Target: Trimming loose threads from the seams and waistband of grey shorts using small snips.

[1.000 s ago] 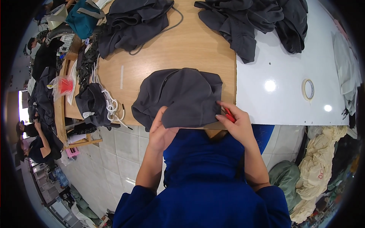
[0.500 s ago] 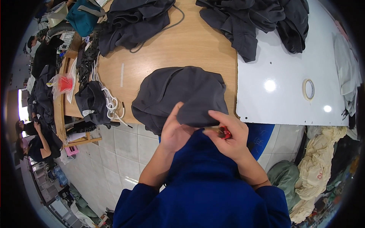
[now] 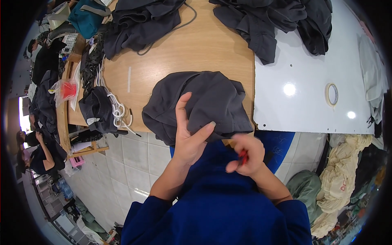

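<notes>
A bunched dark grey garment [image 3: 212,92] lies at the near edge of the wooden table. At its near side is my left hand [image 3: 188,143], gripping the cloth with the thumb on top and the lower fingers hidden behind. Its index finger points up, away from the cloth. Just off the garment's near right corner, my right hand [image 3: 250,153] is closed around a small red tool [image 3: 243,157]. Motion blur and the fingers hide the tool's exact kind.
More dark grey garments [image 3: 143,24] lie at the far left, and another pile [image 3: 265,20] at the far right. A tape roll [image 3: 331,95] rests on the white board [image 3: 281,110]. White cord [image 3: 117,108] hangs over the left edge. Other people work at far left.
My right hand has drawn back toward me from the garment with the red tool. The left thumb has come down over the cloth, and the garment's right corner has spread out.
</notes>
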`<state>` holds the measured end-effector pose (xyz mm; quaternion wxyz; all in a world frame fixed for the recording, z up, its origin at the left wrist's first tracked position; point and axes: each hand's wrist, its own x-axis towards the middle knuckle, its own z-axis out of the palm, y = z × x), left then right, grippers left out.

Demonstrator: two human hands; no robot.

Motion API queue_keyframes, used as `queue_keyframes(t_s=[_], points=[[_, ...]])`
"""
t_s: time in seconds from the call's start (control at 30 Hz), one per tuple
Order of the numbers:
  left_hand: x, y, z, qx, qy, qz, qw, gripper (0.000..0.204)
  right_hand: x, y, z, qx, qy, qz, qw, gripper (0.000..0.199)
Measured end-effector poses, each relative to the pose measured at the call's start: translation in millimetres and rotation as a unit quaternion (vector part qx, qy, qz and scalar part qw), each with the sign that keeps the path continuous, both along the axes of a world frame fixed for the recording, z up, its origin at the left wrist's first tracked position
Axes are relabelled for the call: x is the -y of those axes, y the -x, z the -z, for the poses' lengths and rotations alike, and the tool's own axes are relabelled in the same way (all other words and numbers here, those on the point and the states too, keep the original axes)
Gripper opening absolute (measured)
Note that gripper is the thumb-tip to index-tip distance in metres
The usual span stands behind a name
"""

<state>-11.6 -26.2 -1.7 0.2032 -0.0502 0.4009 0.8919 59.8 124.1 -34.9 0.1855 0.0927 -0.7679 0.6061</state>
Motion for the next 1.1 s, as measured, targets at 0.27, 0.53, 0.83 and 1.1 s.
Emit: queue_keyframes(t_s=[0.27,0.53,0.83,1.1], points=[[-4.2,-5.7,-1.2,-0.095,0.074,-0.023,0.992,0.074,-18.8,18.4,-25.6,0.030,-0.043,0.068,0.996,0.038],[-5.6,-7.1,-2.6,-0.136,0.106,-0.030,0.985,0.070,-21.5,23.4,-35.5,-0.030,-0.161,0.111,0.980,0.036],[-2.7,-6.8,0.3,-0.149,0.121,-0.014,0.981,0.066,-17.6,25.6,-33.0,-0.029,-0.149,0.112,0.982,0.036],[-3.6,-6.9,-2.2,-0.127,0.106,-0.018,0.986,0.065,-17.6,21.4,-30.0,-0.010,-0.110,0.109,0.988,0.038]])
